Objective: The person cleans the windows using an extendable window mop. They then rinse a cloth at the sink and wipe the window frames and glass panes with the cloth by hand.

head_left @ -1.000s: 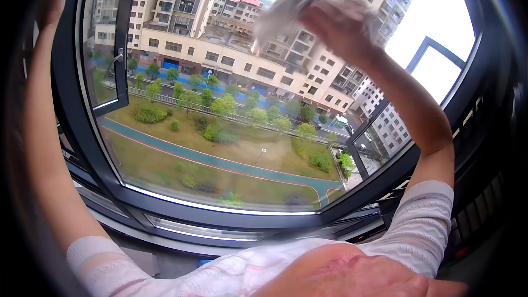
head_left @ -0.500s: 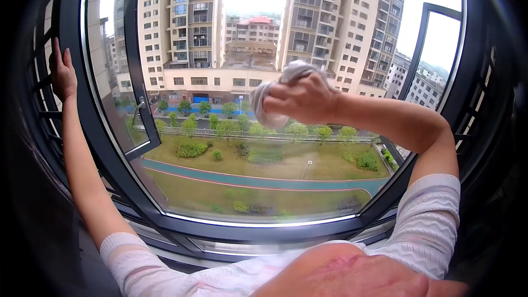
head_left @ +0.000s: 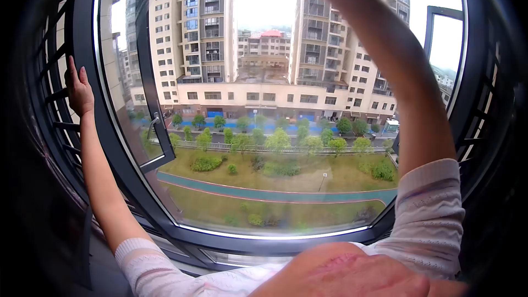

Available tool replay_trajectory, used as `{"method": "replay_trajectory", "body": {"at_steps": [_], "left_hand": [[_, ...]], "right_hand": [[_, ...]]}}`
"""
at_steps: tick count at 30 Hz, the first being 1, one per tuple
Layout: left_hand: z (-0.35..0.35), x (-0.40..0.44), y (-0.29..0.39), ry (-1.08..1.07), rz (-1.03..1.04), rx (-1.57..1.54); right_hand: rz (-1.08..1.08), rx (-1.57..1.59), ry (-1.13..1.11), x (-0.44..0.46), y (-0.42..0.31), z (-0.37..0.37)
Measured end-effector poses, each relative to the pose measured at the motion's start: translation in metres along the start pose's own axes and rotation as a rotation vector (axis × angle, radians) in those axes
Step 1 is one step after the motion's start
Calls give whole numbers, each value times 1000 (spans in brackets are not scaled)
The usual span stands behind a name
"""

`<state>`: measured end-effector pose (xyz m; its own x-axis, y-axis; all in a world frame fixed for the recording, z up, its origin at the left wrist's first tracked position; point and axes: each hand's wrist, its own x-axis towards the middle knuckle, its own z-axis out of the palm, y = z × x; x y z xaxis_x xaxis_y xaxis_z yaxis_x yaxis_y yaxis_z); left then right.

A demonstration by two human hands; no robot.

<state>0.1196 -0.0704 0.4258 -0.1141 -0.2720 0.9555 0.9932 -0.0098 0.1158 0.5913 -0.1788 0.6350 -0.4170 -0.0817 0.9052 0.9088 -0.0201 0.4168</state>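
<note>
My left hand (head_left: 81,92) is raised at the left, against the dark window frame (head_left: 91,111) beside the barred grille. Its thumb and one finger point upward, apart from each other; the other fingers are mostly hidden. My right arm (head_left: 410,71) stretches up across the glass and leaves the picture at the top. The right hand itself lies beyond the upper edge, so whatever it holds is out of sight. Before me spans the large window pane (head_left: 308,217), with a faint hazy patch low in its middle.
An inner casement with a handle (head_left: 156,118) stands at the left, and another framed sash (head_left: 430,33) at the right. Dark grilles (head_left: 484,96) flank both sides. Outside, far below, are a lawn (head_left: 335,171), a green path (head_left: 275,193), trees and tall buildings (head_left: 212,27).
My right hand, which held a grey-white cloth at mid-pane, has swung up out of the picture with the arm. The view has shifted slightly; my left hand keeps its place at the frame.
</note>
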Motion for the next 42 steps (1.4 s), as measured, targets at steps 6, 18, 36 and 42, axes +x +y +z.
{"method": "replay_trajectory", "body": {"at_steps": [6,18,36,42], "left_hand": [[-2,1,1,-12,-2,-50],[20,-3,-20,-41,-44,-71],[-15,-19,-46,-480,-129,-10],[-194,-89,123,-1050,-829,-782]], "right_hand": [[-261,628,-796,-82,-198,-14],[776,-508,162,-145,370,-162],[-574,647,-409,-302,-110,-65],[1104,2017,-800,-309,-83,-126]]}}
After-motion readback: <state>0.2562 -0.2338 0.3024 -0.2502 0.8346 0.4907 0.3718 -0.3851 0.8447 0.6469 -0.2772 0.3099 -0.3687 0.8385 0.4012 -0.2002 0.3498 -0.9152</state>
